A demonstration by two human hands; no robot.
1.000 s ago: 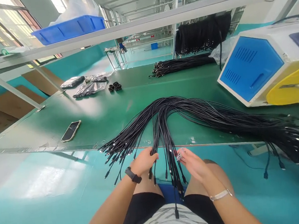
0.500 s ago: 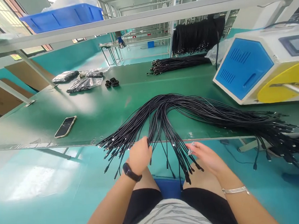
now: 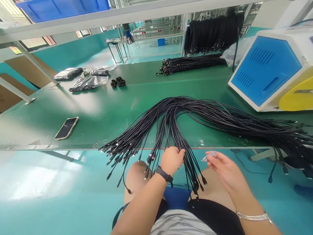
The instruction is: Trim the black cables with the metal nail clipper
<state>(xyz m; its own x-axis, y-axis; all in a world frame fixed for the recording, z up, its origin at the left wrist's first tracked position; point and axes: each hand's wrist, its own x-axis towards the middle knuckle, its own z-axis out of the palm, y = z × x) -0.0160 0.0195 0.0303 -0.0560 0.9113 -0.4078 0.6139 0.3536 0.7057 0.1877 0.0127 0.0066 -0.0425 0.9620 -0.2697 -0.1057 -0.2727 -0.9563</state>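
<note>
A large bundle of thin black cables (image 3: 170, 120) lies fanned across the green workbench, its metal-tipped connector ends hanging over the front edge. My left hand (image 3: 172, 161) closes around a group of these cables just below the edge. My right hand (image 3: 225, 171) is apart from the bundle, a little to the right, pinching a small metal clipper (image 3: 208, 156) between thumb and fingers. The hanging cable ends dangle above my lap, between my knees.
A phone (image 3: 67, 128), plastic bags of black parts (image 3: 88, 83) and small black rings (image 3: 117, 82) lie on the workbench (image 3: 98, 111). Farther back are another cable bundle (image 3: 190, 64) and a blue-and-yellow machine (image 3: 264, 71). A blue crate (image 3: 64, 5) sits on the overhead shelf.
My left hand has moved right into the middle of the hanging cables and gripped a group. My right hand has shifted slightly right, with the metal clipper now showing more fully.
</note>
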